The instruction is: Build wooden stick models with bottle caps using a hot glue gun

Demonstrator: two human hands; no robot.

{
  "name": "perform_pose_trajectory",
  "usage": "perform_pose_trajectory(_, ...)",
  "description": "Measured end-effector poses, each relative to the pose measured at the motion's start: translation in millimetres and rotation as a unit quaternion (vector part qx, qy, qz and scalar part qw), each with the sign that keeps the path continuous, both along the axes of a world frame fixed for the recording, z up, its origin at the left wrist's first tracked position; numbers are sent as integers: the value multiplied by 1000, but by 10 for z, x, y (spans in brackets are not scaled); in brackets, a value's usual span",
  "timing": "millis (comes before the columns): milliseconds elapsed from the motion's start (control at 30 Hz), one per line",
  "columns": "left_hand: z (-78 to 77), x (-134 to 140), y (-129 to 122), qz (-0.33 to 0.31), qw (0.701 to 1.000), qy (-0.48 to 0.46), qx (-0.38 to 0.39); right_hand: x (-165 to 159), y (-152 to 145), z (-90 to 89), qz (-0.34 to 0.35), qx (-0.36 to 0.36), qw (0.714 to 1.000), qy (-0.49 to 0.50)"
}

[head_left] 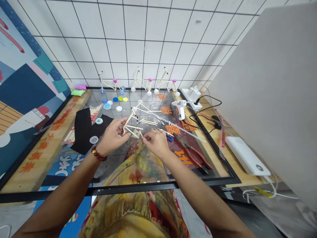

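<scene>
My left hand (112,135) is closed around a small frame of pale wooden sticks (133,127), its thumb and fingers at the left corner. One stick of the frame rises toward a dark-tipped crossbar. My right hand (158,142) pinches a short wooden stick (140,133) close to the frame's open ends; whether the two touch I cannot tell. Just beyond lies another stick frame (146,107) with white caps. Loose sticks (149,122) and scraps are scattered on the glass tabletop (109,162) beside my right hand.
Three stick tricycle models (142,80) with pink seats stand along the tiled wall. A white glue gun (180,108), a clear glue stick (188,129) and red-handled pliers (195,155) lie right. Bottle caps (115,99) and black sheet material (84,130) are left; a power strip (192,98) is back right.
</scene>
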State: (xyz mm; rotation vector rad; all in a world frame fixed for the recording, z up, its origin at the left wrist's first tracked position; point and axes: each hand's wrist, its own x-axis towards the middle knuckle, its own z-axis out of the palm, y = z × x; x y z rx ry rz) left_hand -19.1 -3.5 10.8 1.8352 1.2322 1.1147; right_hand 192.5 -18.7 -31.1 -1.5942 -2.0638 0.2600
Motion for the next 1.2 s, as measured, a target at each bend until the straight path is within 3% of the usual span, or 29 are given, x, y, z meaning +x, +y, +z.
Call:
perform_pose_trajectory(333, -45, 97, -19, 3, 990, -131, -42, 10, -11, 17, 2, -12, 1000, 3)
perform_pose_trajectory(767, -105, 77, -21, -51, 992, -112, -17, 17, 2, 40, -14, -27, 999, 9)
perform_pose_trajectory(1200, -80, 103, -31, -51, 991, -123, -24, 27, 24, 13, -21, -21, 999, 11)
